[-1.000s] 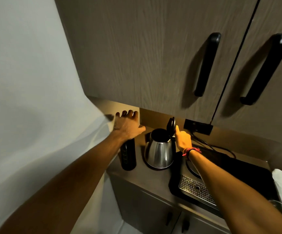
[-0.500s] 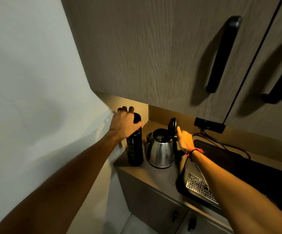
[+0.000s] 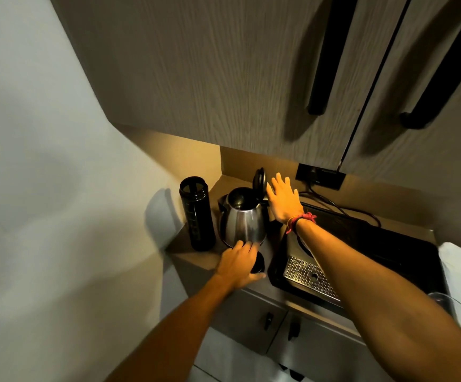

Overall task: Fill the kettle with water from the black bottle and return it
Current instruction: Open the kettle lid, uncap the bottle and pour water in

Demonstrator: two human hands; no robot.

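The black bottle [image 3: 197, 213] stands upright at the left end of the counter, its mouth uncovered. Right beside it sits the steel kettle [image 3: 241, 224], its black lid [image 3: 259, 181] tipped up and open. My left hand [image 3: 237, 264] rests on the counter just in front of the kettle, fingers curled over a small round black cap [image 3: 258, 263]. My right hand [image 3: 283, 199] is to the right of the lid with flat, spread fingers, hiding the kettle's handle and gripping nothing.
A black tray with a perforated metal drain [image 3: 310, 277] fills the counter to the right. A wall socket [image 3: 320, 176] with cables is behind it. Upper cabinet doors [image 3: 224, 78] hang low overhead. A wall closes the left side. A clear glass [image 3: 455, 310] is at far right.
My left hand has left the bottle's top and come down to the counter before the kettle with the cap. The bottle's mouth is now bare. My right hand's fingers have spread.
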